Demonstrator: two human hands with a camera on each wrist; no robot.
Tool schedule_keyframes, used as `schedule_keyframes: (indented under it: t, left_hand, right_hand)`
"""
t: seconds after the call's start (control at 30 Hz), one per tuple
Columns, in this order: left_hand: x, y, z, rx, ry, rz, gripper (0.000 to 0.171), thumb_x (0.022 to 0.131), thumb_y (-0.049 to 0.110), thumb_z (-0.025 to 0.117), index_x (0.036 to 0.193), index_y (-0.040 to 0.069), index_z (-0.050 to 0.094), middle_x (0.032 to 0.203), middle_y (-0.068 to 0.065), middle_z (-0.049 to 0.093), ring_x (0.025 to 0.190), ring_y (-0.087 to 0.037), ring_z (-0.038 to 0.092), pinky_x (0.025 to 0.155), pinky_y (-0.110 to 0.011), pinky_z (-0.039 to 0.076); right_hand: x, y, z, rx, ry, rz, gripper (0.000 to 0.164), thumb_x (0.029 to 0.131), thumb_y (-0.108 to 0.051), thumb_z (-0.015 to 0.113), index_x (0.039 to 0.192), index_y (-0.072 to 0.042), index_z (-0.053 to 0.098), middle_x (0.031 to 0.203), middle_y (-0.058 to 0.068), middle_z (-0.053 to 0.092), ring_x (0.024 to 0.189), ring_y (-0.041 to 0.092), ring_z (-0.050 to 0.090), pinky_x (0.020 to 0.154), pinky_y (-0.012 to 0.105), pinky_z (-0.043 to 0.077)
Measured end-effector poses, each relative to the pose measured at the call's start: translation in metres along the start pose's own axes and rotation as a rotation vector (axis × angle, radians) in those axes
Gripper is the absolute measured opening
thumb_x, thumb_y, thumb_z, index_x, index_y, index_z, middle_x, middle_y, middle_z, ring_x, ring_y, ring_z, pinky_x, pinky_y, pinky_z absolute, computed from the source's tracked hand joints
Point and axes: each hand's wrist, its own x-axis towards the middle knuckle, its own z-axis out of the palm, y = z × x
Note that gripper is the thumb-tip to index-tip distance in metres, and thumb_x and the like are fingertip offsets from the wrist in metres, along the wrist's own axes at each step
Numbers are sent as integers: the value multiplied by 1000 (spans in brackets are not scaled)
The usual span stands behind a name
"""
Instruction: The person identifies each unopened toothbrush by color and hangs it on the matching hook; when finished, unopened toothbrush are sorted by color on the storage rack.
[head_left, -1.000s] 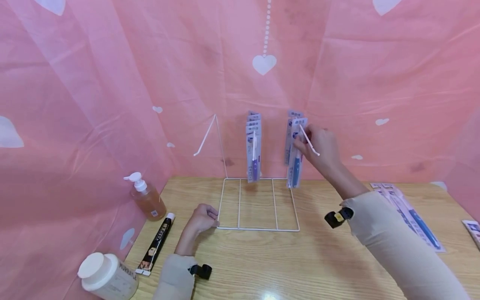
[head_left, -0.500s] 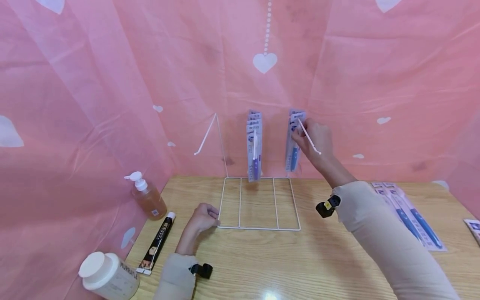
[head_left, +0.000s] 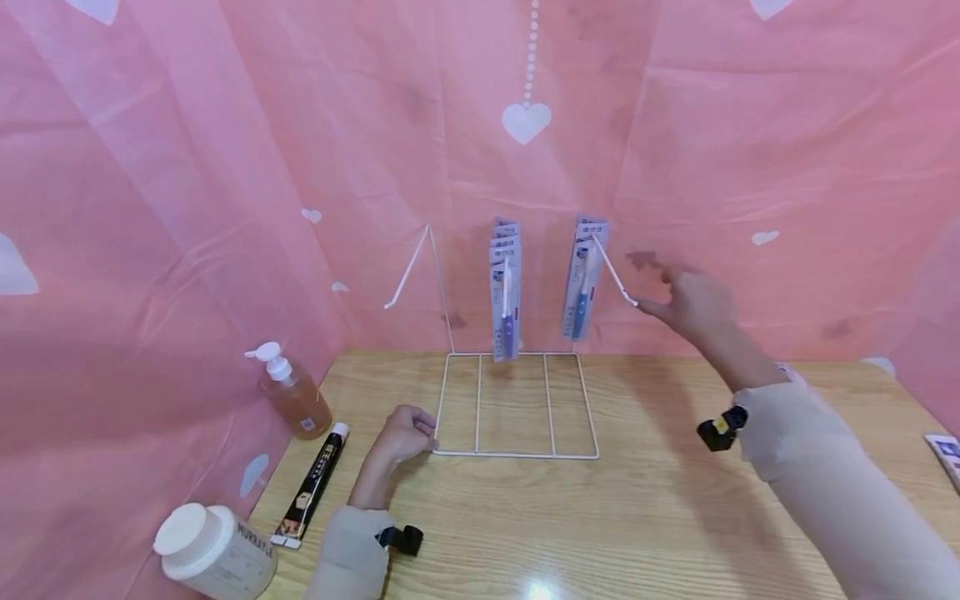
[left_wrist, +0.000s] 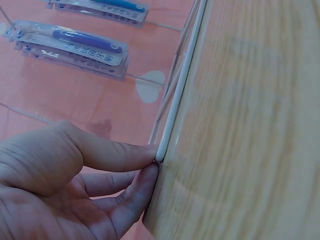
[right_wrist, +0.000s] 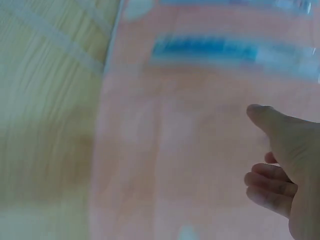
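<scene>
A white wire display rack (head_left: 517,456) stands on the wooden table. My left hand (head_left: 405,435) pinches the front left corner of its base; in the left wrist view, thumb and fingers meet at the white rod (left_wrist: 175,107). From the rack's right hook hang blue packaged toothbrushes (head_left: 582,292), while purple packaged toothbrushes (head_left: 507,321) fill the middle hook. The left hook (head_left: 407,268) is bare. My right hand (head_left: 693,302) is just right of the right hook's tip, thumb and fingers apart, holding nothing. The right wrist view shows it beside a blurred blue toothbrush pack (right_wrist: 205,48).
Along the left are an amber pump bottle (head_left: 298,404), a black toothpaste tube (head_left: 313,483) and a white jar (head_left: 221,554). Another tube (head_left: 947,458) lies at the right edge. My right sleeve mostly hides packaged toothbrushes (head_left: 792,375) on the table. Pink curtain hangs behind.
My right hand slid a blue toothbrush pack back along the right hook, let it go and moved away to the right. My left hand stayed at the rack's corner.
</scene>
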Motion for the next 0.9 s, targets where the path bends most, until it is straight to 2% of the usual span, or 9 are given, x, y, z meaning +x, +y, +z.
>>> schedule_keyframes:
  t: [0.1,0.2,0.3,0.4,0.5,0.57,0.67,0.77,0.9]
  left_hand:
    - [-1,-1,-1,-6,1,0,26,71,-9,77,94,-3,67,85,-9,61,80,-22,58,74,-33,51]
    - [-1,-2,-2,-13,-5,-4,26,72,-8,77,95,-3,67,87,-10,61,82,-23,58,75,-34,51]
    - [-3,-3,-3,-14,-5,-13,26,72,-8,78,96,-3,67,87,-10,61,82,-23,58,75,-33,51]
    - [-4,-3,-4,-18,-3,-19,26,72,-8,78,96,-3,67,87,-9,61,82,-23,58,74,-33,51]
    - [-4,-4,-4,-32,-10,-14,25,73,-8,77,96,-3,67,87,-10,61,82,-23,58,74,-33,51]
    - [-4,-4,-4,-40,-17,-9,25,73,-8,77,96,-3,67,88,-10,61,82,-23,58,73,-32,51]
    - [-6,-4,-3,-42,-27,-18,26,73,-9,77,96,-4,66,88,-10,61,82,-23,58,73,-32,51]
    - [-9,-4,-2,-35,-27,-34,28,72,-9,78,97,-3,66,88,-10,61,82,-23,57,73,-33,51]
    - [-9,-4,-2,-34,-29,-39,27,73,-9,77,97,-3,66,89,-10,60,82,-23,57,74,-33,51]
  right_hand:
    - [-17,43,-3,-20,-104,114,63,87,-44,73,110,13,56,91,30,64,72,39,62,55,51,50]
    - [-36,88,-4,-15,-208,204,71,91,-49,66,113,17,52,92,33,62,72,40,61,57,51,49]
    - [-55,125,-1,-6,-285,244,74,93,-49,64,111,21,50,92,37,59,71,39,60,61,53,49]
    - [-70,151,3,-1,-337,259,72,93,-45,66,108,24,50,94,40,57,68,38,59,64,55,49]
    - [-84,167,8,17,-365,260,58,92,-37,66,94,21,56,80,33,59,62,35,58,60,53,49]
    - [-94,175,15,22,-372,249,47,93,-33,64,79,12,58,65,20,57,56,28,54,54,46,46]
    - [-107,180,27,48,-387,246,42,95,-31,60,64,-4,53,56,2,46,51,20,45,49,36,36]
    - [-115,181,37,62,-384,262,42,95,-30,59,61,-10,45,56,-2,39,50,18,40,49,32,30]
    - [-115,178,43,54,-372,274,39,91,-25,59,59,-11,41,56,-2,38,50,19,40,49,32,30]
